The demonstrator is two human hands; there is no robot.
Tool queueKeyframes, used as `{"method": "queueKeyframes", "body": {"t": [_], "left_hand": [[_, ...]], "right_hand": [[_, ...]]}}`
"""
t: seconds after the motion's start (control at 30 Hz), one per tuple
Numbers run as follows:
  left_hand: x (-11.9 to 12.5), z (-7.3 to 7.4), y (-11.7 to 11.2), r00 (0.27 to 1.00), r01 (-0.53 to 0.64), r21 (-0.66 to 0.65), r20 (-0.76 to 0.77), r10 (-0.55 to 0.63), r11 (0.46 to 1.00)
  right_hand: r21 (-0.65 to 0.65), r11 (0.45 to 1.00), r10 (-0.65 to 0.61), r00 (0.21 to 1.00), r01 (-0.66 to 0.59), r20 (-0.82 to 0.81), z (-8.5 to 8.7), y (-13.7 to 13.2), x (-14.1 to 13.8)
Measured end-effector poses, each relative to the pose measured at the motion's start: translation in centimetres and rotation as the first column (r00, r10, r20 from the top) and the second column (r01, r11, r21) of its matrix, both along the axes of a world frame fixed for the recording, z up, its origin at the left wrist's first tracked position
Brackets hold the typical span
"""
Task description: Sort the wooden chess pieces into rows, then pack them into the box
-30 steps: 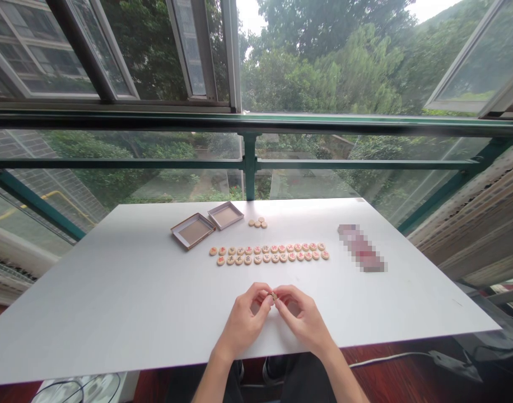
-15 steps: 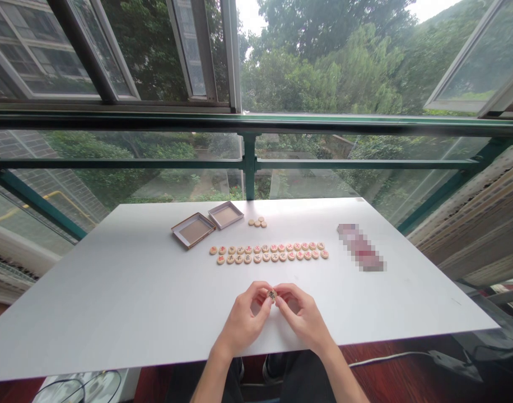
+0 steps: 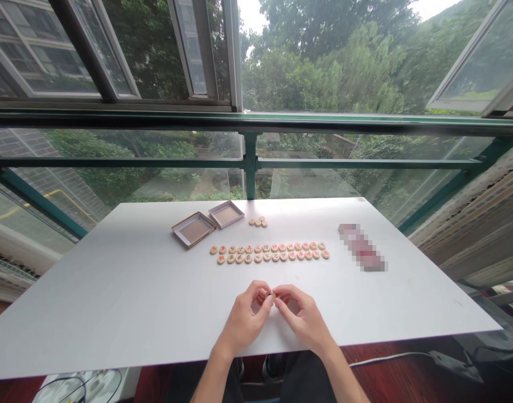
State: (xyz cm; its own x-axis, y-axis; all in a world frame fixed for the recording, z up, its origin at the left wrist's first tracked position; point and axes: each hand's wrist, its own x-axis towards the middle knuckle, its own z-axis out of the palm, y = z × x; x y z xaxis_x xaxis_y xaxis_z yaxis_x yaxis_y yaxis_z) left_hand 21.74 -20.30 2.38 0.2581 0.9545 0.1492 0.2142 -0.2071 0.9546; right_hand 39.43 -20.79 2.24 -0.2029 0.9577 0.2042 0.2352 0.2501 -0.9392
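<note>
Between my fingertips, over the near middle of the table, is a round Chinese chess piece (image 3: 271,295), tilted so that its face is mostly turned out of sight. My left hand (image 3: 248,313) pinches it from the left. From the right, my right hand (image 3: 297,312) pinches the same piece. Beyond my hands lie two rows of wooden Chinese chess pieces, a back row (image 3: 257,248) and a front row (image 3: 258,258), with red and black characters facing up. Farther back sits a small cluster of pale pieces (image 3: 258,223) showing no characters.
The white table (image 3: 139,302) stands against a green railing (image 3: 250,168) and windows. A shallow open box (image 3: 181,239) and a second tray-like half (image 3: 218,224) lie at back left. A blurred reddish item (image 3: 361,248) lies on the right.
The chess piece has turned between my fingers: its black character faced me before, and now it shows nearly edge-on. Both hands stay in almost the same place.
</note>
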Motion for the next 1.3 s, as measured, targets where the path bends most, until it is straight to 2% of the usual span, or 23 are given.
{"method": "queueKeyframes", "body": {"t": [0.43, 0.7, 0.9, 1.03, 1.23, 1.3], "left_hand": [[-0.1, -0.2, 0.1, 1.0, 0.013, 0.009, -0.003, -0.013, 1.0], [0.1, 0.3, -0.2, 0.999, 0.033, 0.032, -0.022, -0.032, 0.999], [0.1, 0.3, -0.1, 0.999, -0.015, 0.021, 0.053, 0.014, 1.0], [-2.2, 0.3, 0.6, 0.996, -0.072, 0.032, 0.051, 0.071, 0.997], [-8.5, 0.6, 3.0, 0.961, -0.265, 0.091, -0.059, 0.271, 0.96], [-10.4, 0.8, 3.9, 0.933, -0.319, 0.107, -0.139, 0.332, 0.942]], "right_hand": [[-0.003, 1.0, 0.0, 1.0, 0.0, 0.013, 0.2, 0.0, -0.1], [0.012, 1.0, -0.008, 1.0, 0.008, -0.011, 0.2, 0.0, 0.0], [0.016, 1.0, -0.026, 0.999, 0.026, 0.025, 0.0, 0.0, 0.0], [0.006, 0.999, -0.032, 0.999, 0.032, 0.037, -0.4, 0.0, 0.1], [0.025, 0.999, -0.05, 0.997, 0.048, 0.061, -0.6, 0.0, 0.1], [0.025, 0.999, -0.045, 0.997, 0.043, 0.067, -0.6, 0.0, 0.2]]}}
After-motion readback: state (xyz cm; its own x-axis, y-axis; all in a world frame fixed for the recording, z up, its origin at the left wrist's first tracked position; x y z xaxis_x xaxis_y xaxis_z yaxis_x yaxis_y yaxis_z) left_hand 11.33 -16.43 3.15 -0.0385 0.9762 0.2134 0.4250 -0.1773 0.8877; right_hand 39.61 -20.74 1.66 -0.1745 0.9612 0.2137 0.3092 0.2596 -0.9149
